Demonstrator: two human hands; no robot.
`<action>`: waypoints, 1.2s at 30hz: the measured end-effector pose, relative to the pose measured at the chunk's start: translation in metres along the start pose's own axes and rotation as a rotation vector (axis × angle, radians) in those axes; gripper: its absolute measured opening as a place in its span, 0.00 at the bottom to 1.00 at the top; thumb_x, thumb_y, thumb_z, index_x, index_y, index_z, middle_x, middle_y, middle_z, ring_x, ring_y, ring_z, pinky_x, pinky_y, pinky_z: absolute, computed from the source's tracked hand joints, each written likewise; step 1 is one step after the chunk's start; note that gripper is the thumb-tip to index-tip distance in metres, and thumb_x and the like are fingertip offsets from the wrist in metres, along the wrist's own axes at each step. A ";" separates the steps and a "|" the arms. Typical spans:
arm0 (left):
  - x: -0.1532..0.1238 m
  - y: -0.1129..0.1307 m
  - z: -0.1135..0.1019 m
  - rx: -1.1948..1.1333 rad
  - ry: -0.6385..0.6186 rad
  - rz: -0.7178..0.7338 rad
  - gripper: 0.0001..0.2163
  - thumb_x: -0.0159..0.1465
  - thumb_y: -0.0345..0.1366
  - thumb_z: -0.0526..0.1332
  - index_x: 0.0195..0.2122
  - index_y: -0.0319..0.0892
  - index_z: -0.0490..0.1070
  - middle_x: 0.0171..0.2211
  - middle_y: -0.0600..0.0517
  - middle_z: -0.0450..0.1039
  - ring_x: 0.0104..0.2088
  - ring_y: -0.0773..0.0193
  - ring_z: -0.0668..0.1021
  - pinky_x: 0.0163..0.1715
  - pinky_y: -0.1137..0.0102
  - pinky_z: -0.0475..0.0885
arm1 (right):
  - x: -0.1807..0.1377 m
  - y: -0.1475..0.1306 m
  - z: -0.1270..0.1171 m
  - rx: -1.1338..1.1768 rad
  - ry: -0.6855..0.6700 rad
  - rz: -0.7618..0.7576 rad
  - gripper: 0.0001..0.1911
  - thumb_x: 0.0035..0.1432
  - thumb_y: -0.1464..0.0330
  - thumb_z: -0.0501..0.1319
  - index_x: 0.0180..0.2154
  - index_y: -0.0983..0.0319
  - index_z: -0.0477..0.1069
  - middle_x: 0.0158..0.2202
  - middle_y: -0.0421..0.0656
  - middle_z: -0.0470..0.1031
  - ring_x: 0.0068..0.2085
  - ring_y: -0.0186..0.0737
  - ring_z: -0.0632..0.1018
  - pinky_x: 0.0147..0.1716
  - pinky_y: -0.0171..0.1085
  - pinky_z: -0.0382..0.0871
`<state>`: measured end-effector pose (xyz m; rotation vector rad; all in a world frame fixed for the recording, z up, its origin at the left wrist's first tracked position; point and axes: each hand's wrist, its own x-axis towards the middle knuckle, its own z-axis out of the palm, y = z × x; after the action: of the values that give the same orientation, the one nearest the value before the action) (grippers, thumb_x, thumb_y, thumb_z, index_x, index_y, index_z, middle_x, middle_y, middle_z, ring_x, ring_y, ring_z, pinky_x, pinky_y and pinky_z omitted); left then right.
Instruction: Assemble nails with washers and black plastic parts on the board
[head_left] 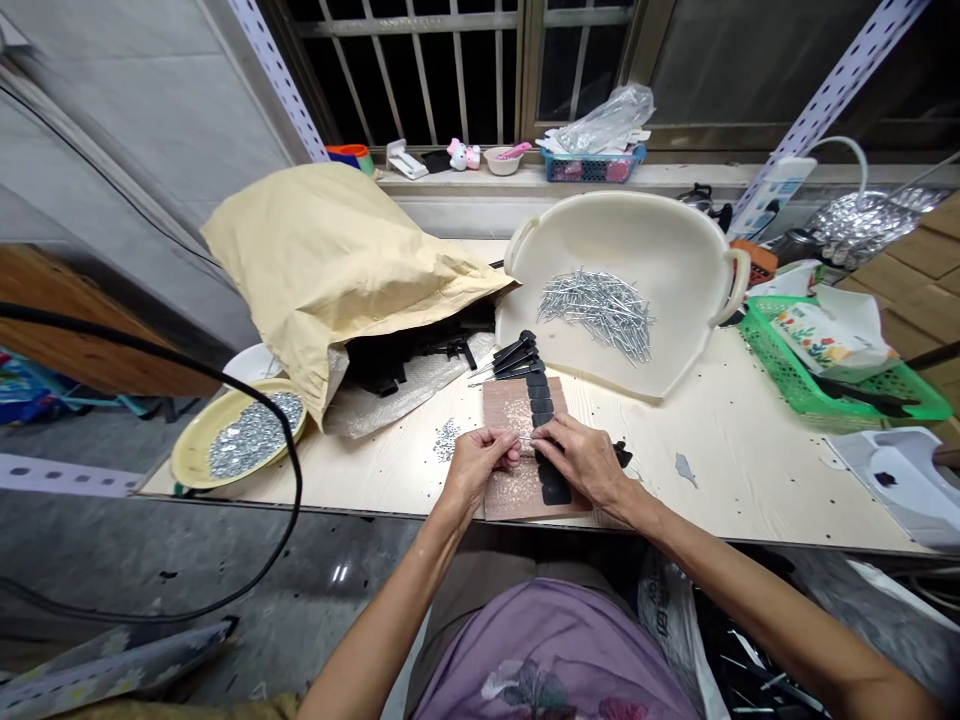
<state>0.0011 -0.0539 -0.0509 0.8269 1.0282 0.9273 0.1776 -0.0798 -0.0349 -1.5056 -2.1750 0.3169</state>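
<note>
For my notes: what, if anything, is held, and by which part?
Apparently a thin metal pin, between left hand and right hand; gripped part unclear.

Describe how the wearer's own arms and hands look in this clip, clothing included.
Both the left hand and right hand are bare, without gloves. The forearms show no sleeves, watch or bracelet; rings are too small to tell. The purple top has a dark-and-reddish printed motif.

Right hand (581, 456) over black pieces (555, 488)
</note>
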 end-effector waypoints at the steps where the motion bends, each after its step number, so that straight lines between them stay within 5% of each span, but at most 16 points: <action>1: 0.001 0.000 0.002 -0.009 0.004 -0.002 0.15 0.48 0.42 0.70 0.27 0.33 0.74 0.22 0.51 0.73 0.20 0.72 0.72 0.22 0.76 0.69 | 0.000 0.001 0.001 0.020 0.001 0.016 0.11 0.64 0.62 0.51 0.38 0.58 0.70 0.36 0.42 0.72 0.35 0.35 0.74 0.30 0.32 0.64; 7: 0.003 0.000 0.011 0.049 0.022 0.043 0.17 0.51 0.47 0.66 0.30 0.34 0.74 0.19 0.54 0.68 0.19 0.73 0.69 0.21 0.77 0.65 | 0.004 0.015 -0.003 0.168 0.029 0.043 0.08 0.62 0.63 0.54 0.37 0.58 0.70 0.36 0.40 0.73 0.36 0.35 0.74 0.35 0.33 0.64; 12: 0.003 0.003 0.006 0.293 0.129 0.173 0.24 0.58 0.49 0.58 0.52 0.41 0.68 0.20 0.58 0.63 0.17 0.73 0.64 0.17 0.77 0.60 | 0.031 0.052 -0.013 -0.024 0.074 -0.015 0.12 0.64 0.62 0.52 0.38 0.58 0.71 0.37 0.41 0.71 0.35 0.34 0.72 0.28 0.31 0.60; 18: 0.006 -0.009 0.001 0.760 0.259 0.437 0.19 0.62 0.44 0.56 0.52 0.42 0.68 0.33 0.51 0.70 0.28 0.67 0.70 0.33 0.70 0.68 | 0.060 0.088 -0.009 -0.200 0.039 -0.163 0.14 0.65 0.63 0.50 0.35 0.61 0.72 0.34 0.42 0.71 0.33 0.34 0.71 0.26 0.31 0.58; 25: 0.005 -0.015 0.005 0.916 0.283 0.522 0.17 0.65 0.39 0.52 0.54 0.42 0.65 0.39 0.48 0.72 0.32 0.65 0.72 0.37 0.68 0.69 | 0.026 0.083 0.002 -0.102 -0.101 -0.532 0.15 0.66 0.67 0.48 0.33 0.61 0.71 0.28 0.40 0.70 0.30 0.32 0.69 0.26 0.32 0.62; 30: 0.007 -0.017 0.006 0.985 0.264 0.563 0.16 0.66 0.35 0.51 0.55 0.42 0.63 0.47 0.45 0.70 0.45 0.59 0.73 0.45 0.64 0.68 | 0.049 0.088 -0.008 -0.130 0.008 -0.326 0.14 0.65 0.65 0.51 0.34 0.63 0.72 0.30 0.43 0.72 0.32 0.34 0.70 0.25 0.32 0.63; 36: 0.009 -0.019 0.007 1.058 0.245 0.573 0.16 0.66 0.34 0.50 0.54 0.43 0.62 0.47 0.45 0.69 0.47 0.58 0.73 0.46 0.63 0.69 | 0.042 0.078 -0.012 -0.089 -0.207 -0.561 0.15 0.66 0.66 0.49 0.33 0.60 0.72 0.29 0.39 0.72 0.31 0.33 0.69 0.22 0.30 0.59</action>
<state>0.0139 -0.0537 -0.0689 1.9991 1.5573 0.9398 0.2358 -0.0132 -0.0490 -0.8707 -2.6911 0.1898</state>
